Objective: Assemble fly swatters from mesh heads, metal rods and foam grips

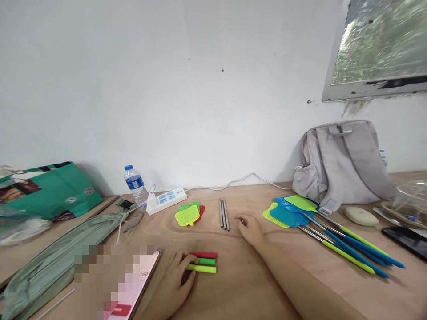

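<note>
My left hand (184,274) lies low on the table, its fingers curled over the left ends of three plastic handles. These are a red handle (207,255), a green handle (207,262) and a yellow-green handle (206,268), side by side; the thumb is by the yellow-green one. Just right of several thin metal rods (224,215), my right hand (250,227) rests with loosely bent fingers and nothing visible in them. Beyond the left hand are stacked fly-swatter heads (187,216) in yellow-green, green and red.
Assembled fly swatters (347,240) lie at the right, before a grey backpack (347,164). A power strip (167,201) and water bottle (135,184) stand near the wall. A phone (143,280) lies left of my left hand. Farther left are a grey-green bag (63,258) and green bag (70,186).
</note>
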`<action>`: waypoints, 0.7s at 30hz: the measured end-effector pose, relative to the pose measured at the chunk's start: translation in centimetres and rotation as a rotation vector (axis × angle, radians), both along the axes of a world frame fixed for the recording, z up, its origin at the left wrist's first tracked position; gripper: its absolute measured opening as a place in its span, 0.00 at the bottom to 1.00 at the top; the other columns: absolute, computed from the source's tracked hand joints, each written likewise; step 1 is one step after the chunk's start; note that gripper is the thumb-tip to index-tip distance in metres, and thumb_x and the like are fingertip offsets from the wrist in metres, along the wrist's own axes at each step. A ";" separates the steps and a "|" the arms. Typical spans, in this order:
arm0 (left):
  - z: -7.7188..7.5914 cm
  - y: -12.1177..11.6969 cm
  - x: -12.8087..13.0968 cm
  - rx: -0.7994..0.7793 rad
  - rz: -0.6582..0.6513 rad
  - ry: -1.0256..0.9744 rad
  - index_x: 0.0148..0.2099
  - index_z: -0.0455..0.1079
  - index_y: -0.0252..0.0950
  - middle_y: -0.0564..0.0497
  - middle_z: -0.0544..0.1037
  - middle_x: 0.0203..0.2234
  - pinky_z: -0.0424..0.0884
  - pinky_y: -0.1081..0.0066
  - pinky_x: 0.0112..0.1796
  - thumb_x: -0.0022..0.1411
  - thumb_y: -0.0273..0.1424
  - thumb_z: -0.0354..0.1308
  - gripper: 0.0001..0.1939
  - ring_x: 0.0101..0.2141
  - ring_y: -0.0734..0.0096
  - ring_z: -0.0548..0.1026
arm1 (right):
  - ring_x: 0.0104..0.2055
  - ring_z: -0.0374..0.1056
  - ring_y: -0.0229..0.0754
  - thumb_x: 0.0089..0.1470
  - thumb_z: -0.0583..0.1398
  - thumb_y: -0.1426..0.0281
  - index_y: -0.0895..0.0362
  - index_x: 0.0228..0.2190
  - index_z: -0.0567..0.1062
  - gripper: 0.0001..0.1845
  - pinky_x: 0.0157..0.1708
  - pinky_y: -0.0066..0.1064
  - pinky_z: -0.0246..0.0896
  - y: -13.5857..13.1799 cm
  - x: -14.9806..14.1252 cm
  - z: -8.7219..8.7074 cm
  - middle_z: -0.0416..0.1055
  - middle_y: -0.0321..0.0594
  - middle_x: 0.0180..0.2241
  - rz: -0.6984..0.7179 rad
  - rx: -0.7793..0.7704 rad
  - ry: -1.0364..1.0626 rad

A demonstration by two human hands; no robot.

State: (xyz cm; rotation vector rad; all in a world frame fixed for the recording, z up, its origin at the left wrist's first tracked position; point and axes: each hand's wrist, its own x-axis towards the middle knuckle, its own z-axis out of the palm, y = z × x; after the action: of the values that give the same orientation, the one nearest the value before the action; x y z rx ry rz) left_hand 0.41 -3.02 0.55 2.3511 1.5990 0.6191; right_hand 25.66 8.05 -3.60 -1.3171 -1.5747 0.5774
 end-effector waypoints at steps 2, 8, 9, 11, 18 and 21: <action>0.0 0.0 0.0 0.005 -0.007 -0.024 0.41 0.68 0.39 0.47 0.70 0.39 0.64 0.62 0.44 0.53 0.28 0.49 0.13 0.42 0.63 0.67 | 0.25 0.64 0.37 0.45 0.52 0.75 0.58 0.29 0.75 0.12 0.28 0.28 0.60 -2.2 1.0 0.3 0.72 0.40 0.29 0.066 0.037 -0.065; 0.6 0.0 0.3 0.025 -0.029 -0.035 0.35 0.70 0.40 0.49 0.71 0.36 0.66 0.64 0.42 0.52 0.28 0.50 0.09 0.39 0.64 0.69 | 0.29 0.66 0.39 0.48 0.52 0.70 0.53 0.31 0.74 0.11 0.30 0.29 0.60 -8.5 6.0 -0.2 0.72 0.37 0.26 0.202 0.262 -0.521; 0.7 0.0 0.3 0.028 -0.032 -0.022 0.35 0.70 0.40 0.49 0.71 0.36 0.66 0.64 0.41 0.52 0.28 0.50 0.09 0.39 0.64 0.69 | 0.31 0.66 0.40 0.48 0.52 0.69 0.53 0.30 0.74 0.11 0.32 0.30 0.60 -9.2 7.0 -0.4 0.72 0.38 0.27 0.190 0.314 -0.588; 0.8 0.0 0.3 0.033 -0.038 0.002 0.35 0.70 0.41 0.50 0.72 0.35 0.66 0.64 0.41 0.52 0.28 0.50 0.09 0.38 0.64 0.69 | 0.32 0.67 0.40 0.50 0.51 0.69 0.54 0.30 0.74 0.12 0.34 0.31 0.60 -10.1 9.4 -0.7 0.72 0.40 0.28 0.156 0.397 -0.705; 0.0 0.5 0.1 0.080 -0.045 -0.015 0.37 0.70 0.41 0.50 0.73 0.35 0.68 0.66 0.40 0.52 0.29 0.51 0.10 0.37 0.66 0.71 | 0.32 0.68 0.42 0.50 0.51 0.66 0.53 0.29 0.74 0.12 0.33 0.33 0.60 -10.3 19.9 1.2 0.73 0.40 0.30 -0.357 0.295 -0.858; -0.4 0.6 0.1 0.092 -0.054 -0.038 0.36 0.70 0.41 0.50 0.73 0.35 0.68 0.66 0.40 0.52 0.29 0.52 0.09 0.38 0.66 0.71 | 0.32 0.67 0.45 0.48 0.52 0.62 0.54 0.27 0.74 0.14 0.33 0.35 0.60 -10.0 23.0 2.0 0.73 0.40 0.28 -0.508 0.204 -0.846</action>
State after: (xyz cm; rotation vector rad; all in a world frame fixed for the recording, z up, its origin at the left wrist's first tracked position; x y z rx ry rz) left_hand 0.53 -2.45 0.14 2.4238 1.5171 0.7361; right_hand 48.66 -1.94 -1.64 -1.8298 -1.7594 -0.5189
